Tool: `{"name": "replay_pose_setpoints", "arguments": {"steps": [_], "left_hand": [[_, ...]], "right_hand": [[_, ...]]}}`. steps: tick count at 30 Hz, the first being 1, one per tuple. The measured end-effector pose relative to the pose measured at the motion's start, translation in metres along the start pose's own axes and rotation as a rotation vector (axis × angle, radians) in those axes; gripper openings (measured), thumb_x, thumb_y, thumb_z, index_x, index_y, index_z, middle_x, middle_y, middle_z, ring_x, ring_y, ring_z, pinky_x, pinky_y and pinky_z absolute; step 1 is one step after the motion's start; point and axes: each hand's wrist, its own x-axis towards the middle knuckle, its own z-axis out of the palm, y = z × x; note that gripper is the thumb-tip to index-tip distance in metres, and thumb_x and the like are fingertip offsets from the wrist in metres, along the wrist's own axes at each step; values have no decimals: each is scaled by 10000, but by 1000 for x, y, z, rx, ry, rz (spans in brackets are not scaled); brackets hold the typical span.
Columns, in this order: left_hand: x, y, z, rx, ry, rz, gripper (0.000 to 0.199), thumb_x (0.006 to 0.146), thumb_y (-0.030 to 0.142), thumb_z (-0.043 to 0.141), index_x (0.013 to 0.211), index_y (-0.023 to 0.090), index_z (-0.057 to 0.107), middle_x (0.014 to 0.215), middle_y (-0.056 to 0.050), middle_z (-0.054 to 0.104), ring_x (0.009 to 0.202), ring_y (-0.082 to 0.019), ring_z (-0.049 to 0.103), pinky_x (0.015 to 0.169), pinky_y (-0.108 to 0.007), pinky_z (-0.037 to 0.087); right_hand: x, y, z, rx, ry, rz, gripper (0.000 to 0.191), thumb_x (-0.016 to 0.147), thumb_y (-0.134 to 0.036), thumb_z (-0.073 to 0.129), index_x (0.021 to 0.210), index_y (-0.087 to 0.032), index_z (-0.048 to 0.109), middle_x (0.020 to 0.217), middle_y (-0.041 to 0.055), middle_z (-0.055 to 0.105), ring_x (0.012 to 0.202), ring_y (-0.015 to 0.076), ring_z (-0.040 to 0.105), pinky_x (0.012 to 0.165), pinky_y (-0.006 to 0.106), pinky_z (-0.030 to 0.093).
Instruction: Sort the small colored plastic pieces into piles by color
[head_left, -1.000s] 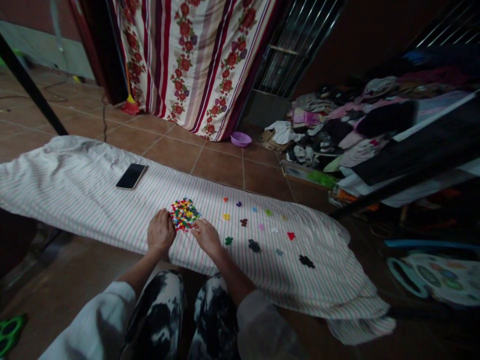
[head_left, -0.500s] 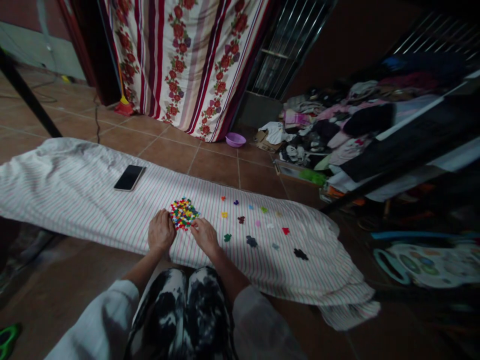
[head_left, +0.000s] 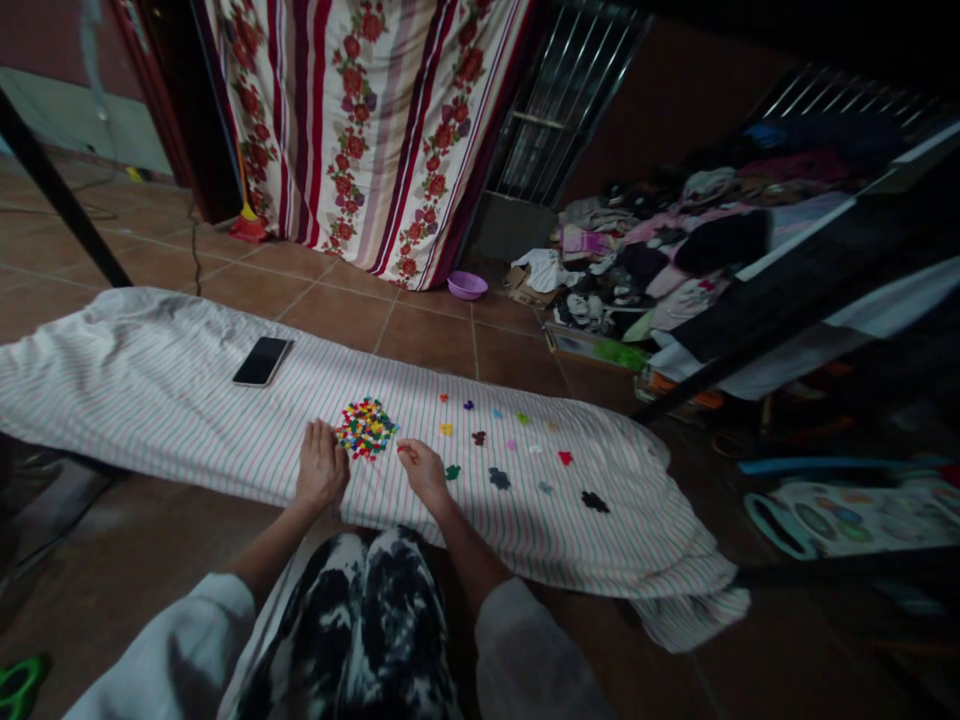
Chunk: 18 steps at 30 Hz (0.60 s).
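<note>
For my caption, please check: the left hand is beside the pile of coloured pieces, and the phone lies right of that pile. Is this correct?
No: the head view shows the phone lying left of the pile of coloured pieces. The left hand is indeed beside that pile.

Surface [head_left: 187, 410] is draped in striped cloth [head_left: 645, 545], wrinkled at left end. Phone [head_left: 262, 361] lies on left, dark screen up; mixed-colour pile [head_left: 366, 428] of tiny pieces sits mid; small single-colour clusters [head_left: 499, 479] spread right, black one [head_left: 595, 501] farthest right.
</note>
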Motion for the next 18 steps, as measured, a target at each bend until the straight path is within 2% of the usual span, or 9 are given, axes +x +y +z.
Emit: {"name": "replay_pose_setpoints", "arguments": {"steps": [5, 8, 13, 18], "left_hand": [[-13, 6, -13, 195, -154, -76, 761, 852, 521, 293, 1335, -63, 357, 1429, -308, 333, 1401, -373, 180, 1101, -565, 205], [-15, 11, -20, 268, -248, -61, 886, 810, 646, 297, 1371, -40, 328, 1464, -291, 276, 1403, -369, 181, 1103, -543, 196], [-6, 16, -27, 312, -336, -36, 945, 794, 699, 247, 1386, -36, 312, 1473, -279, 259, 1403, -365, 184, 1101, -540, 182], [3, 15, -27, 356, -451, -78, 1018, 755, 728, 266, 1408, -52, 240, 1493, -267, 219, 1411, -375, 139, 1108, -531, 158]], "right_hand": [[-8, 3, -22, 113, 43, -5, 201, 802, -283, 510, 923, -225, 660, 886, 18, 705, 815, 156, 659, 779, 300, 521], [-16, 8, -40, 146, 80, 3, 214, 805, -320, 511, 941, -237, 655, 885, 8, 705, 835, 159, 660, 796, 315, 523], [-31, 26, -75, 134, 145, 22, 243, 804, -358, 517, 956, -230, 656, 888, 20, 704, 828, 173, 662, 790, 326, 525], [-40, 55, -128, 64, 288, 59, 277, 784, -352, 489, 941, -205, 664, 926, 48, 704, 837, 179, 657, 802, 320, 511]]}}
